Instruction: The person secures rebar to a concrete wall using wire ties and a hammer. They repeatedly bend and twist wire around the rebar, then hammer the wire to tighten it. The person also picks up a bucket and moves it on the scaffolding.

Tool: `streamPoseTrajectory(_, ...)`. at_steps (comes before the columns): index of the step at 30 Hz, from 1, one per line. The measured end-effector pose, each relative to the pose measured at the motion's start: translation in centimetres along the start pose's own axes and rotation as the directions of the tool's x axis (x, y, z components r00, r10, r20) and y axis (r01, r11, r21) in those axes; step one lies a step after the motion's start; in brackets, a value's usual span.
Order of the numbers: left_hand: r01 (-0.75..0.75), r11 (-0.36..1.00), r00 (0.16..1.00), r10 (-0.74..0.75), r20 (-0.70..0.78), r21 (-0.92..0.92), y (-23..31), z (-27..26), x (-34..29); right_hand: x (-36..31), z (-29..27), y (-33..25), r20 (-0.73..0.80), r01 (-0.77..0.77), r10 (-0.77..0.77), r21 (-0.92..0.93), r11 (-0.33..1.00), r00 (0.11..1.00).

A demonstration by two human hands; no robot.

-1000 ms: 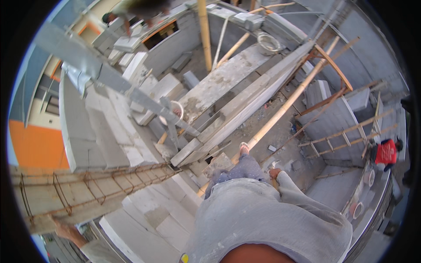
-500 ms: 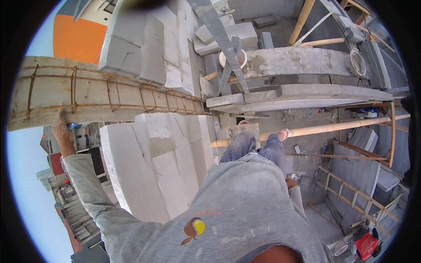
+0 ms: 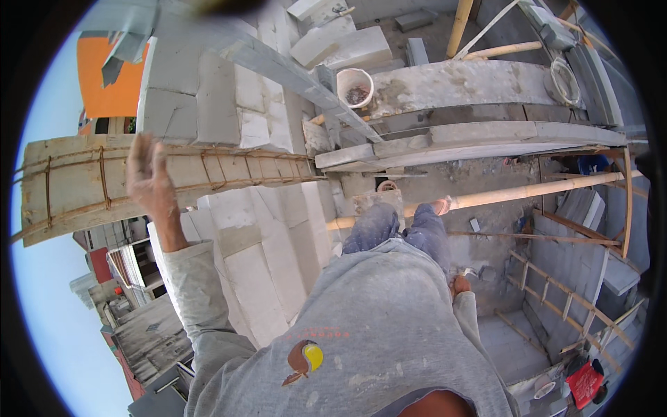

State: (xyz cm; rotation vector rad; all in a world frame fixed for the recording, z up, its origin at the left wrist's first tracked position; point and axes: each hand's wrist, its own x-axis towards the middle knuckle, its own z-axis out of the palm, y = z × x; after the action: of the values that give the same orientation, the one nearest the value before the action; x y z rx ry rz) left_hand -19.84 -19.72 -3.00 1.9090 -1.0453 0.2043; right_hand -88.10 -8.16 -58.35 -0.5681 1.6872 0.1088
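Note:
My left hand (image 3: 151, 182) is raised over the rusty rebar cage (image 3: 208, 168), which runs along a wooden board (image 3: 69, 156) between two stretches of pale block wall. Its fingers are stretched out and hold nothing; whether they touch the steel I cannot tell. Low beside my right leg, my right hand (image 3: 460, 283) is closed, its fingers partly hidden. A small, pale metallic end (image 3: 470, 272) sticks out by it, too small for me to name the tool. Just right of my left forearm stands the near block wall (image 3: 257, 257).
Beneath my feet lie a bamboo pole (image 3: 507, 198) and a small board (image 3: 375, 201). A metal beam (image 3: 299, 80) slants across above the far wall. Beyond are a white bucket (image 3: 355, 88) and a plank platform (image 3: 458, 87). A bamboo ladder (image 3: 556, 299) leans at right. Rooftops drop away at left.
My left hand has come off the rebar near the board's outer edge and moved right and up, fingers extended. The view has shifted slightly. My right hand stays low at my side.

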Motion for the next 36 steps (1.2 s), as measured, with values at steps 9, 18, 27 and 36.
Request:
streamPoseTrajectory(9, -0.032, 0.996, 0.960, 0.008, 0.280, 0.083, 1.8, 16.3, -0.4, 2.3, -4.4, 1.9, 0.073, 0.197, -0.201, -0.671, 0.715, 0.977)
streamPoseTrajectory(18, 0.042, 0.945, 0.992, -0.078, 0.099, 0.324, 0.1, 20.8, -0.4, 1.5, -7.0, 0.4, 0.094, 0.175, -0.194, -0.869, 0.462, 0.977)
streamPoseTrajectory(27, 0.229, 0.973, 0.972, -0.228, 0.060, -0.018, -0.8, 22.0, -0.9, 3.2, -10.7, -2.8, 0.115, 0.240, -0.311, -0.884, 0.401, 0.943)
streamPoseTrajectory(36, 0.233, 0.959, 0.968, -0.244, 0.050, 0.164, -0.2, 22.6, -1.9, 7.1, -13.6, -4.6, 0.117, 0.306, -0.351, -0.776, 0.551, 0.929)
